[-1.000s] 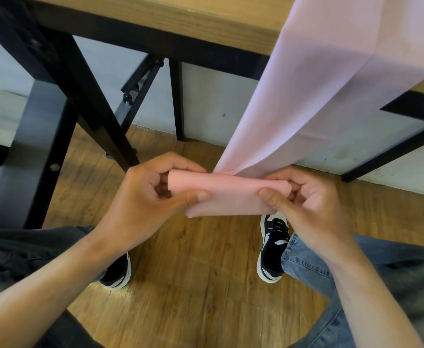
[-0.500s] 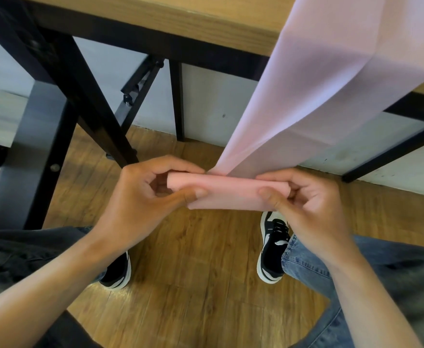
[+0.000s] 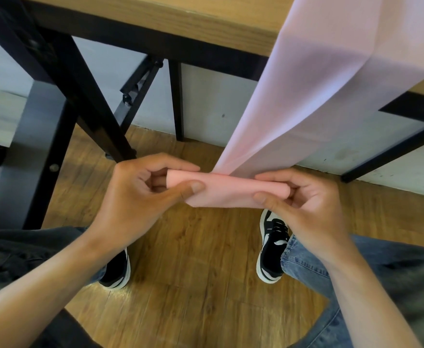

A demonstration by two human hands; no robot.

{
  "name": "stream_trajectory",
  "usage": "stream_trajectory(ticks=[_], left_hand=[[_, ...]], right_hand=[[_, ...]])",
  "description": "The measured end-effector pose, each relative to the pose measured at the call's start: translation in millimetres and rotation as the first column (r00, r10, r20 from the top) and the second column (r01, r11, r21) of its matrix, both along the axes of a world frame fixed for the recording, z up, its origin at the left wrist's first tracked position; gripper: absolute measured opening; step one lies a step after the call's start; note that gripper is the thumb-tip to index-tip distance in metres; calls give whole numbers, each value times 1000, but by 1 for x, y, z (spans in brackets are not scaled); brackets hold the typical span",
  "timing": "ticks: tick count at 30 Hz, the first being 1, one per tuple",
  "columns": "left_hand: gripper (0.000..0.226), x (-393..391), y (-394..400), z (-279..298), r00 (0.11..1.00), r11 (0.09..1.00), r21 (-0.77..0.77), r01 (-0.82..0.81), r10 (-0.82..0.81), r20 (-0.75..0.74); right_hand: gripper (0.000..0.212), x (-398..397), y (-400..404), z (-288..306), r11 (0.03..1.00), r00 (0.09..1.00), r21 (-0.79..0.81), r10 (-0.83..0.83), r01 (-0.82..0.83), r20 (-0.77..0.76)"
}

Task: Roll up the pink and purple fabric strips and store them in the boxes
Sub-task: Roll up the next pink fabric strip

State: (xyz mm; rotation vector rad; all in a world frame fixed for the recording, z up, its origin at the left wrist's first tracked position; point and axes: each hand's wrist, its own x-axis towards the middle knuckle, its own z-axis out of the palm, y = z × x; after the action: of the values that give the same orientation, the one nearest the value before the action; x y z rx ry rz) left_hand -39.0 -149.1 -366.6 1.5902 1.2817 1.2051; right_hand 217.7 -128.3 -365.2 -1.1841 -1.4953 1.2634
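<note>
Head view shows the left hand [image 3: 140, 194] and right hand [image 3: 303, 197] each pinching one end of the small flattened roll of pink fabric [image 3: 228, 190] between thumb and fingers. Compared with a second ago the roll sits a little higher and looks slightly tighter, so the rolling is advancing, though most of the long pale pink fabric strip [image 3: 331, 96] is unrolled, running up from just above the right hand over the wooden table edge [image 3: 205, 23]. No boxes are visible. Below the hands lies open wood floor [image 3: 193, 272]; black table legs [image 3: 85, 101] stand beyond the left hand
</note>
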Motion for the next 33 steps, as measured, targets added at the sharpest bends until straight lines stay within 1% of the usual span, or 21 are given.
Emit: stream_trajectory(ticks=[3, 5, 9, 11, 13, 15, 17, 20, 23, 28, 33], left_hand=[[35, 0, -1, 1, 999, 999, 17, 41, -40, -16], [38, 1, -1, 1, 998, 998, 12, 65, -65, -1], [28, 2, -1, 2, 998, 998, -20, 58, -58, 27], [25, 2, -1, 3, 999, 999, -12, 52, -52, 16], [25, 1, 0, 2, 1000, 1000, 2, 31, -31, 0], [27, 0, 2, 1, 999, 1000, 26, 15, -14, -29], [34, 0, 1, 1, 998, 996, 76, 36, -31, -60], [47, 1, -1, 2, 992, 979, 183, 92, -73, -108], [47, 1, -1, 2, 983, 960, 244, 135, -100, -152], [40, 2, 0, -5, 965, 959, 193, 207, -168, -200], [36, -4, 3, -19, 905, 954, 162, 251, -172, -390]], right_hand=[[21, 1, 0, 2, 999, 999, -8, -32, 32, -2], [21, 1, 1, 2, 999, 999, -11, -42, 42, -8], [20, 2, 1, -1, 1000, 1000, -16, -4, 4, -7], [27, 1, 0, -1, 999, 999, -16, 34, -35, -39], [32, 0, 0, -1, 1000, 999, 6, 29, -29, -39], [29, 0, 0, 0, 999, 999, 31, -20, 21, -26], [26, 0, 0, 2, 997, 998, 50, -63, 63, -3], [24, 1, 1, 3, 998, 998, 37, -54, 53, 27], [21, 3, 2, 3, 999, 998, 30, -27, 25, 62], [24, 6, 3, 1, 1000, 990, 9, -7, 6, 139], [19, 9, 6, -6, 995, 978, -99, 31, -11, 207]])
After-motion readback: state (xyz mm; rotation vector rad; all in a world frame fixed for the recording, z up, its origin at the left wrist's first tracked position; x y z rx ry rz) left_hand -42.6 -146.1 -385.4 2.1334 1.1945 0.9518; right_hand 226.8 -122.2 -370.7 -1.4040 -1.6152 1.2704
